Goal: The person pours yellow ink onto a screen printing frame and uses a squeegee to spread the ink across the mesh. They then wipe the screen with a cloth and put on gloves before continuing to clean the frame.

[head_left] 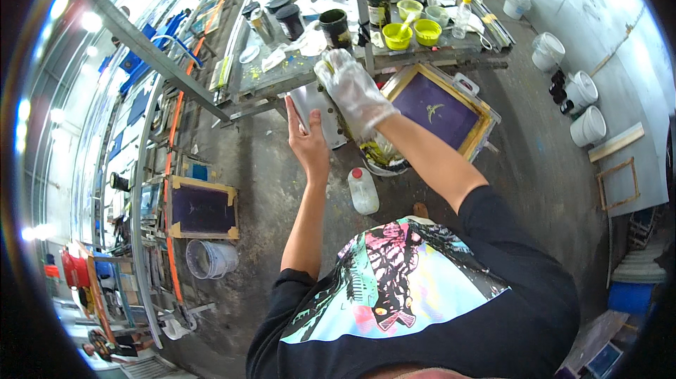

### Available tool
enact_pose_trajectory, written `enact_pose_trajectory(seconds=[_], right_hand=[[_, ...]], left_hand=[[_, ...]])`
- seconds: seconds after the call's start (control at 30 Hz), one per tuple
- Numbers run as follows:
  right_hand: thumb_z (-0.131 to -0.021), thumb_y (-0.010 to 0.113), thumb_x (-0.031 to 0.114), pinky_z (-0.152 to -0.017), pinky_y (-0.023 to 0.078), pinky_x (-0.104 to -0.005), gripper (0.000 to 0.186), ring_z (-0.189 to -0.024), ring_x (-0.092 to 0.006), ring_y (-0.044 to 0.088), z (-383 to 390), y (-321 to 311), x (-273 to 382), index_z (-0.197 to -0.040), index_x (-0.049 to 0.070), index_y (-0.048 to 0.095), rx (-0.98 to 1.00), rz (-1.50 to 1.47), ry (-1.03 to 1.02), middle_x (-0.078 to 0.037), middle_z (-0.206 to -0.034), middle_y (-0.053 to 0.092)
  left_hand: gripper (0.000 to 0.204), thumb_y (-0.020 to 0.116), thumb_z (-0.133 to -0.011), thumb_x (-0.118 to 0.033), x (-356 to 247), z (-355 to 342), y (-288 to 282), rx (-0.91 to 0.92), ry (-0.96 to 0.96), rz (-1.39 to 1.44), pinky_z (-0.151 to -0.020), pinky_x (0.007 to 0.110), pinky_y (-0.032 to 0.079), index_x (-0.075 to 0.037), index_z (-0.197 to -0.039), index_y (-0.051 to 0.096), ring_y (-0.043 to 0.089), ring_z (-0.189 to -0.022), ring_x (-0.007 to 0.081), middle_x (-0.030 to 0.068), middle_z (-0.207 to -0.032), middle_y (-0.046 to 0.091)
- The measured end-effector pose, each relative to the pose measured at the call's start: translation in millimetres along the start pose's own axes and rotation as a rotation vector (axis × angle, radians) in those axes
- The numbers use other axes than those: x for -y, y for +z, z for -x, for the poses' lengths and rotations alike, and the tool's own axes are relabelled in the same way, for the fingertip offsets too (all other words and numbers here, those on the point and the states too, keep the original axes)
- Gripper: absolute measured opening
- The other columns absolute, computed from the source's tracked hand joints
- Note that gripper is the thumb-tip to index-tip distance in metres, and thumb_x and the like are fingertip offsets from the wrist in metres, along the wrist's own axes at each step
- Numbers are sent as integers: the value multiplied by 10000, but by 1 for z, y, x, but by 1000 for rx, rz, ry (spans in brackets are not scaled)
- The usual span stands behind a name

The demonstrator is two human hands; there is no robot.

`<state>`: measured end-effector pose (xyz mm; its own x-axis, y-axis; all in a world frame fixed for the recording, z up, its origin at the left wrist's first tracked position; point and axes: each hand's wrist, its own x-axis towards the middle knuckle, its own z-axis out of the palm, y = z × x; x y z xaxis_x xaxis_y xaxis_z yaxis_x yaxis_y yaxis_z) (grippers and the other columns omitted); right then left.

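My bare left hand [308, 148] grips a flat, pale metal plate [319, 101] by its lower left edge, thumb on the face and fingers along the side. The plate stands tilted in front of the table edge. My right hand [352, 90], in a clear plastic glove, is closed at the plate's upper end. Yellow-green smears show at its fingertips; what they pinch is hidden. Beneath the right forearm is a bucket [384, 168] with a yellow-stained rim. Beside it, a framed purple printing screen [447, 115] lies tilted.
A workbench [264, 82] ahead carries several dark ink tubs [334, 27] and lime-green bowls [427, 31]. A red-capped white jug [364, 193] stands on the floor. Another screen [204, 208] and a white bucket [211, 259] are left; several white pails [588, 127] line the right wall.
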<state>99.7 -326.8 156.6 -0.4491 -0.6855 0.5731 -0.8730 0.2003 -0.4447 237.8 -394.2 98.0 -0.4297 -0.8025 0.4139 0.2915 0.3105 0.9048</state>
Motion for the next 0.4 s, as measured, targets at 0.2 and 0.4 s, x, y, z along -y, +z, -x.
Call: enact_pose_trajectory(seconds=[0.2,0.4], right_hand=[[-1036,559,233,-906,501,-485,249,-1018,-417,613,40,21,28,-1180,38,615,42,-116,217,-228,-1095,623],[-1003,630,249,-961,485,-486,340,-1091,-407,616,77,18,21,-1287,65,602,141,-304,198,-241,-1171,625]], left_hand=[[659,680,-1010,-178,-2,-17,-18,-78,-41,72,-867,263,537,-56,-1585,384,615,-1116,143,151,-1550,493],[652,685,-1006,-185,-21,-28,-12,-97,-31,25,-899,265,533,-90,-1585,401,603,-1171,160,148,-1547,501]])
